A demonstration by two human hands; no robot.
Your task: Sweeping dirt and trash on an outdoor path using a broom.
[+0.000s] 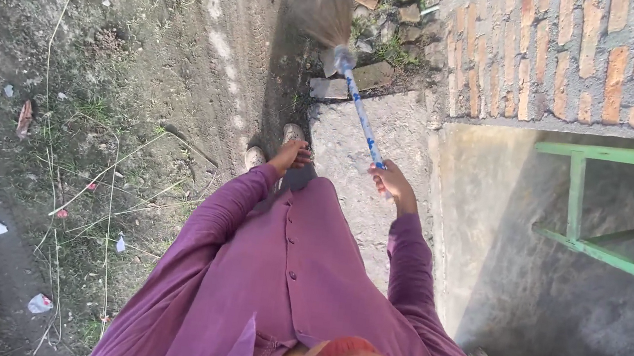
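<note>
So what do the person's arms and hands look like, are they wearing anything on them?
Both arms are covered by long purple sleeves, part of a loose purple garment with a row of small buttons down the front. The left sleeve and the right sleeve each reach to the wrist. The left hand and the right hand are bare: no gloves. Any rings or a watch are too small to tell.

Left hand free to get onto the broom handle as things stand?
Probably yes. The left hand looks empty and sits beside the right hand, which holds the blue-and-white broom handle. Only the purple garment lies below; nothing shows between hand and handle.
</note>
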